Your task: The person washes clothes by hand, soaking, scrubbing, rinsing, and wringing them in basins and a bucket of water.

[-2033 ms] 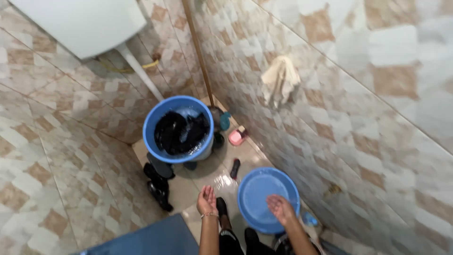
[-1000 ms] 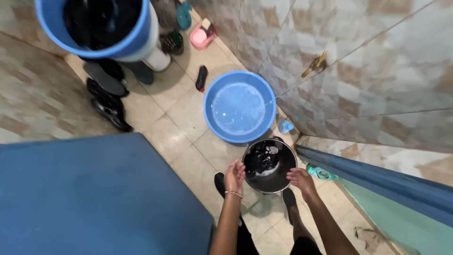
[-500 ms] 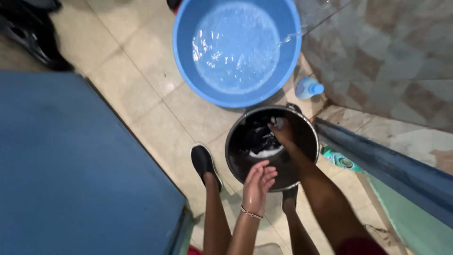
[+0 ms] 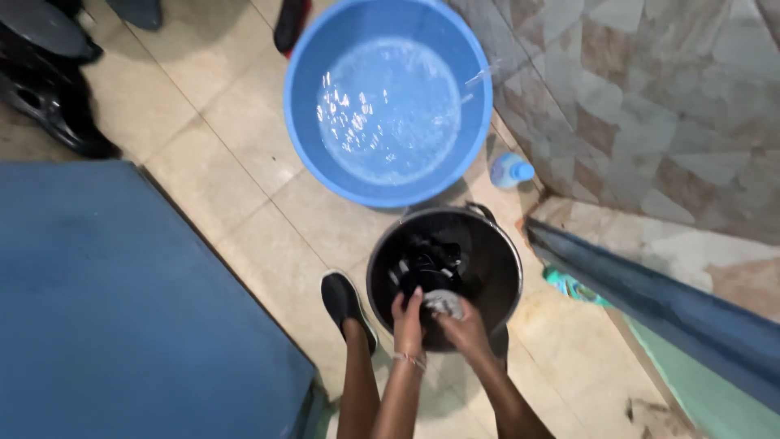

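A black bucket (image 4: 497,258) stands on the tiled floor between my feet, with dark wet clothes (image 4: 424,262) and some suds inside. Both hands are over its near rim. My left hand (image 4: 408,315), with a thin bracelet at the wrist, and my right hand (image 4: 460,327) grip a small grey-white piece of wet cloth (image 4: 444,302) between them. Just beyond the bucket sits a blue basin (image 4: 302,122) holding clear water, into which a thin stream of water falls from the right.
A large blue surface (image 4: 122,309) fills the lower left. Black footwear (image 4: 49,89) lies at top left. A small blue bottle (image 4: 510,171) stands by the tiled wall (image 4: 650,97). A blue edge (image 4: 650,301) runs along the right. My left shoe (image 4: 343,299) is beside the bucket.
My right hand has drawn back from deep in the bucket to its near rim. My left hand has closed in, and both now hold a piece of cloth. The view shifted slightly.
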